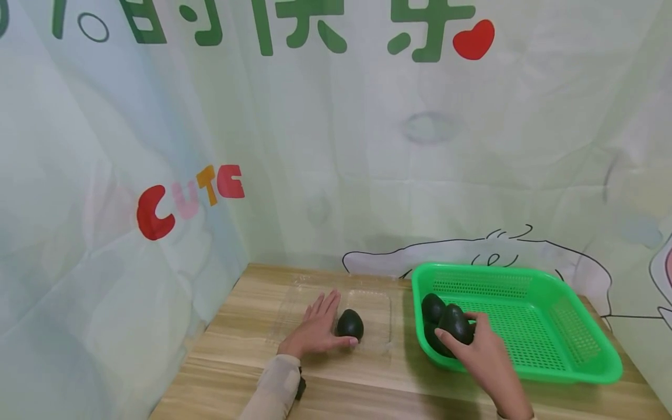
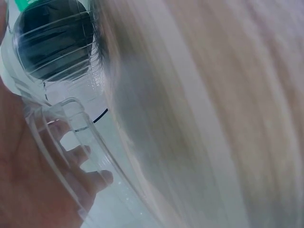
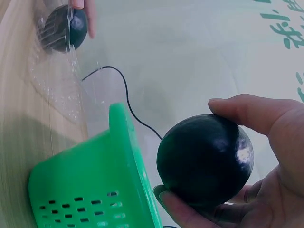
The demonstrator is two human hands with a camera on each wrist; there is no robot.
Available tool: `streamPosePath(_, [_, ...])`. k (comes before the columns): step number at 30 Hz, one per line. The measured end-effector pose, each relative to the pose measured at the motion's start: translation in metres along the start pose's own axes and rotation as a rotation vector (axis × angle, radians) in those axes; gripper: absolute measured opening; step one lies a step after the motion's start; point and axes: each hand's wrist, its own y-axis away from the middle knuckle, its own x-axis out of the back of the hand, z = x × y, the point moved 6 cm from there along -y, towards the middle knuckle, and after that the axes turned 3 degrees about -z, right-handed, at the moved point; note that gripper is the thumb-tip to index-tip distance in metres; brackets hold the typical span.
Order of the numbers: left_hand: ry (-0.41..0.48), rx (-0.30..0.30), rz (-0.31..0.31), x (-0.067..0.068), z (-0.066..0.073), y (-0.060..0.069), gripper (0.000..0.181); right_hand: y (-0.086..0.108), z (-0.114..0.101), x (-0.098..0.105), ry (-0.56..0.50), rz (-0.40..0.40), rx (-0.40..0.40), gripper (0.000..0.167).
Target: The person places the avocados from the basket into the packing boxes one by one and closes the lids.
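In the head view, a dark, egg-shaped avocado [image 1: 455, 324] is gripped between the thumb and fingers of my right hand [image 1: 485, 350], over the left end of a green plastic basket [image 1: 556, 309]. The right wrist view shows this held avocado [image 3: 204, 159] close up, above the basket's rim. Two more avocados, one of them [image 1: 433, 307] at the basket's left wall, lie beneath it, the other mostly hidden. My left hand [image 1: 315, 329] lies with fingers extended over a clear plastic tray [image 1: 375, 291]. Another avocado [image 1: 350, 324] sits in that tray beside the left thumb.
The wooden table [image 1: 226, 356] meets a printed cloth backdrop [image 1: 336, 175] at its back and left. Tray and basket stand side by side with a narrow gap. The tray's transparent walls are hard to make out.
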Motion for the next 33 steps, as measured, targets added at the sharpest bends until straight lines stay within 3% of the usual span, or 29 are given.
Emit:
streamPosePath(16, [-0.005, 0.001, -0.004, 0.001, -0.001, 0.001, 0.120, -0.005, -0.030, -0.019, -0.014, 0.031, 0.102, 0.085])
streamPosePath(33, [-0.020, -0.010, -0.003, 0.003, 0.002, 0.002, 0.121, -0.014, -0.059, -0.052, 0.015, -0.007, 0.173, 0.082])
